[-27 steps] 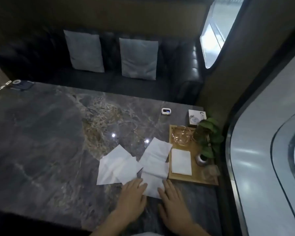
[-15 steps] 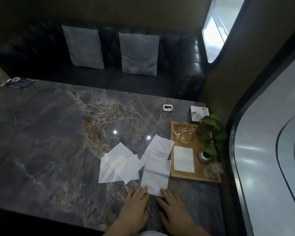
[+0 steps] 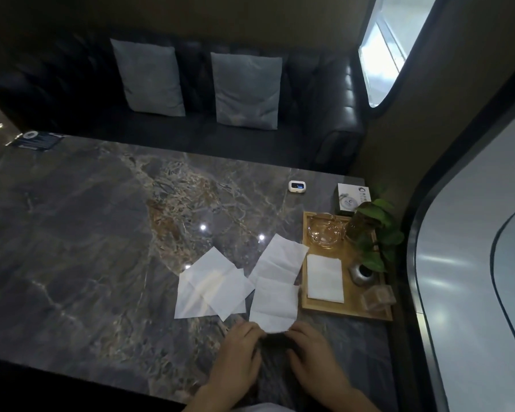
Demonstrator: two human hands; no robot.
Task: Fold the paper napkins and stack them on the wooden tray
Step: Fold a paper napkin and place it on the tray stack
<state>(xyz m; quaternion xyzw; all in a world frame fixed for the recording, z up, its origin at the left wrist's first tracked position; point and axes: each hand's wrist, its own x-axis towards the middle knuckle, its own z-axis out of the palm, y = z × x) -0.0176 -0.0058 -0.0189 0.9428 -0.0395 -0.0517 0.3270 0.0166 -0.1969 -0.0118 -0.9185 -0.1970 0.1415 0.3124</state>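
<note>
Two hands: both sit at the near edge of the table (image 3: 72,233), close together, palms down.
Left hand (image 3: 238,349): its fingers are curled, and the tips pinch the near left corner of the long napkin (image 3: 275,289).
Right hand (image 3: 312,349): its fingers are curled too, with the tips on the near right corner of the same napkin. I think it pinches the edge, but the view is dark there.
Long napkin: white and not folded up, with crease lines across it. It lies flat and runs away from the hands, with its far end near the wooden tray (image 3: 348,312). Its near edge looks a little lifted at the fingers.
Loose napkins (image 3: 211,285): more white sheets lie open just left of the long one. They lie on top of each other. How many is hard to tell.
Wooden tray: it sits to the right of the long napkin, near the table's right edge.
Folded napkin (image 3: 324,278): one white square lies flat on the left side of the tray.
Other tray things: a clear cup (image 3: 376,297) at the near right corner, a small grey pot (image 3: 360,273), a green plant (image 3: 375,230), and a glass bowl (image 3: 324,230) at the far end.
Behind the tray: a white box (image 3: 351,197) and a small white gadget (image 3: 298,185) sit on the table.
Far back: a dark sofa (image 3: 324,93) with two grey pillows (image 3: 246,90).
</note>
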